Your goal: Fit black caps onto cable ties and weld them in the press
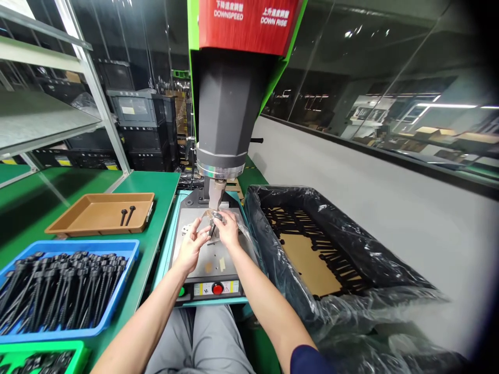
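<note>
My right hand [229,229] pinches a black part with a round head [217,215] just below the metal horn [216,193] of the press. Its dark narrow body points down toward the steel base plate [230,262]. On the other side, my left hand [192,245] has its fingers apart, with the tips close to the part. Whether they touch it, I cannot tell. A small metal fixture [186,228] is partly hidden behind my left fingers.
At left, a blue tray [134,254] holds many black long-stemmed parts; a brown tray [89,221] holds two. A green tray [81,353] is nearest. At right, a plastic-lined bin [312,291] holds rows of black parts on cardboard. A red button [217,289] fronts the press.
</note>
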{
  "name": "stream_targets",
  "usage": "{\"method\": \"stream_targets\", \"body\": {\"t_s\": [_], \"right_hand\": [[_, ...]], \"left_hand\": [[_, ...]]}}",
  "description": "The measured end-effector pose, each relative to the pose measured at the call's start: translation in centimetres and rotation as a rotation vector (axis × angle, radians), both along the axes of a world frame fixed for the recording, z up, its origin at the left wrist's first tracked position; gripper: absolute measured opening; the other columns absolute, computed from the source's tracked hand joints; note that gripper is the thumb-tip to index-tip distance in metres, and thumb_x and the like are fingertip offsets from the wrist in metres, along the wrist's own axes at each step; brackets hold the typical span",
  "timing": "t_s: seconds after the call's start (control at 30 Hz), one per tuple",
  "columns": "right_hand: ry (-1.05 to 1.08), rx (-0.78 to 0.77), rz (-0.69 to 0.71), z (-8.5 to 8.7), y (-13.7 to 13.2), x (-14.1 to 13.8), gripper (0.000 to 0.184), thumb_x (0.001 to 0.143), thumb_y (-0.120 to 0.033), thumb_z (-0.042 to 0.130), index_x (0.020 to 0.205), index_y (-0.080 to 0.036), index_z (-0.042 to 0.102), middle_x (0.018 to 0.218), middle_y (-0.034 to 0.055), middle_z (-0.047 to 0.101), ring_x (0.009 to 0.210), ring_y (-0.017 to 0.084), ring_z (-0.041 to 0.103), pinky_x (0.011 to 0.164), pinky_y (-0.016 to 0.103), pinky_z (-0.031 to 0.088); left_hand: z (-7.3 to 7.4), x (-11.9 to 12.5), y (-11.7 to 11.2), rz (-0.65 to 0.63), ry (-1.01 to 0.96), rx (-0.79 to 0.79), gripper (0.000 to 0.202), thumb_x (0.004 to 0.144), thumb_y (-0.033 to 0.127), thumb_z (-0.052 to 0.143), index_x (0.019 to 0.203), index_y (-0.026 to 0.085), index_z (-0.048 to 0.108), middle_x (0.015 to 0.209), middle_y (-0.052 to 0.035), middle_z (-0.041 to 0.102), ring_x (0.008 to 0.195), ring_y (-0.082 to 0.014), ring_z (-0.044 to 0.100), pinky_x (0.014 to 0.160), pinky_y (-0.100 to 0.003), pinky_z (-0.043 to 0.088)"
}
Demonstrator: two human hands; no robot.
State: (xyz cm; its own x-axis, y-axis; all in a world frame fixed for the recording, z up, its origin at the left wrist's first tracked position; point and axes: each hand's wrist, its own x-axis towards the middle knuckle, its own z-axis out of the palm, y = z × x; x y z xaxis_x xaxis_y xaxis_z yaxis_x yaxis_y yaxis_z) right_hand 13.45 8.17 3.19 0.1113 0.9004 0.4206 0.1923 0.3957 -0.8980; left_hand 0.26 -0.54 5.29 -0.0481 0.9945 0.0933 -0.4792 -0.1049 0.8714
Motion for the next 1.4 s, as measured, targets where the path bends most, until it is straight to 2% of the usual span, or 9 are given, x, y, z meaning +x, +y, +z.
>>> {"method": "stream_targets", "body": {"t_s": [0.33, 0.53, 0.73, 0.9, 1.0, 1.1, 1.2, 1.3, 1.4], "right_hand": [[0.002, -0.01, -0.004, -0.6, 3.4, -1.0, 0.028, 0.072, -0.028, 0.062, 0.097, -0.017, 0.066, 0.106, 0.0091, 0.065, 0.101, 0.024, 0.056, 0.089, 0.037, 0.044], [-0.029, -0.054, 0.107, 0.1, 3.5, -0.9, 0.033, 0.074, -0.031, 0.062, 0.105, -0.018, 0.064, 0.096, 0.0057, 0.069, 0.085, 0.022, 0.062, 0.08, 0.034, 0.047], [-0.06, -0.008, 0.161, 1.3, 3.7, -0.1, 0.015, 0.075, -0.029, 0.057, 0.075, -0.021, 0.07, 0.101, 0.0033, 0.069, 0.101, 0.024, 0.059, 0.094, 0.035, 0.041], [0.016, -0.034, 0.148, 0.6, 3.1, -0.2, 0.029, 0.075, -0.03, 0.058, 0.1, -0.02, 0.069, 0.11, 0.006, 0.068, 0.106, 0.026, 0.059, 0.095, 0.039, 0.042], [0.135, -0.087, 0.166, -0.3, 1.5, 0.3, 0.042, 0.073, -0.03, 0.062, 0.113, -0.018, 0.064, 0.119, 0.0099, 0.064, 0.11, 0.027, 0.058, 0.096, 0.042, 0.043], [0.377, -0.215, 0.299, -1.2, -0.3, 1.5, 0.05, 0.066, -0.031, 0.073, 0.114, -0.021, 0.063, 0.122, 0.0103, 0.062, 0.118, 0.029, 0.053, 0.1, 0.045, 0.04], [0.632, -0.421, 0.381, -1.6, -1.1, 3.0, 0.043, 0.072, -0.044, 0.072, 0.107, -0.021, 0.065, 0.123, 0.0123, 0.061, 0.12, 0.029, 0.052, 0.098, 0.048, 0.043], [0.822, -0.622, 0.276, -1.7, -0.3, 4.3, 0.038, 0.083, -0.052, 0.059, 0.091, -0.016, 0.067, 0.115, 0.0173, 0.063, 0.108, 0.03, 0.061, 0.089, 0.048, 0.05], [0.878, -0.635, 0.147, -1.6, 1.0, 5.2, 0.021, 0.083, -0.038, 0.062, 0.081, -0.017, 0.064, 0.103, 0.0146, 0.067, 0.094, 0.027, 0.066, 0.084, 0.045, 0.053]], "left_hand": [[0.0, -0.6, 1.3, -0.005, 0.037, 0.041, 0.062, 0.077, 0.028, 0.069, 0.134, 0.025, 0.046, 0.152, -0.0112, 0.033, 0.126, -0.0289, 0.049, 0.092, -0.038, 0.049], [0.2, -0.8, 1.5, 0.007, 0.04, 0.029, 0.06, 0.076, 0.03, 0.069, 0.132, 0.026, 0.048, 0.154, -0.0097, 0.028, 0.124, -0.0294, 0.05, 0.09, -0.037, 0.05], [-0.1, -1.2, 1.7, 0.012, 0.04, 0.025, 0.057, 0.077, 0.03, 0.069, 0.13, 0.029, 0.05, 0.155, -0.0068, 0.027, 0.122, -0.0278, 0.052, 0.09, -0.037, 0.05], [-0.2, -1.2, 1.4, 0.029, 0.045, 0.013, 0.057, 0.076, 0.029, 0.07, 0.13, 0.029, 0.051, 0.155, -0.0069, 0.028, 0.121, -0.0274, 0.053, 0.091, -0.039, 0.049], [-0.6, -1.3, 0.9, 0.037, 0.075, 0.017, 0.059, 0.075, 0.028, 0.071, 0.13, 0.029, 0.05, 0.154, -0.0071, 0.028, 0.119, -0.026, 0.053, 0.095, -0.04, 0.046], [-1.3, -1.5, 0.4, 0.03, 0.135, 0.022, 0.063, 0.075, 0.027, 0.071, 0.133, 0.028, 0.048, 0.151, -0.0081, 0.035, 0.12, -0.0246, 0.053, 0.098, -0.038, 0.043], [-2.1, -1.7, -0.1, 0.024, 0.194, 0.012, 0.065, 0.075, 0.029, 0.07, 0.135, 0.027, 0.047, 0.14, -0.01, 0.049, 0.121, -0.024, 0.053, 0.101, -0.038, 0.04], [-2.7, -1.9, -0.4, 0.022, 0.216, 0.0, 0.064, 0.074, 0.03, 0.071, 0.134, 0.026, 0.049, 0.137, -0.0105, 0.053, 0.12, -0.0244, 0.054, 0.102, -0.04, 0.039], [-3.3, -2.0, -0.6, 0.022, 0.242, -0.006, 0.063, 0.075, 0.031, 0.069, 0.135, 0.026, 0.048, 0.137, -0.0104, 0.053, 0.12, -0.0239, 0.053, 0.102, -0.041, 0.038]]}}
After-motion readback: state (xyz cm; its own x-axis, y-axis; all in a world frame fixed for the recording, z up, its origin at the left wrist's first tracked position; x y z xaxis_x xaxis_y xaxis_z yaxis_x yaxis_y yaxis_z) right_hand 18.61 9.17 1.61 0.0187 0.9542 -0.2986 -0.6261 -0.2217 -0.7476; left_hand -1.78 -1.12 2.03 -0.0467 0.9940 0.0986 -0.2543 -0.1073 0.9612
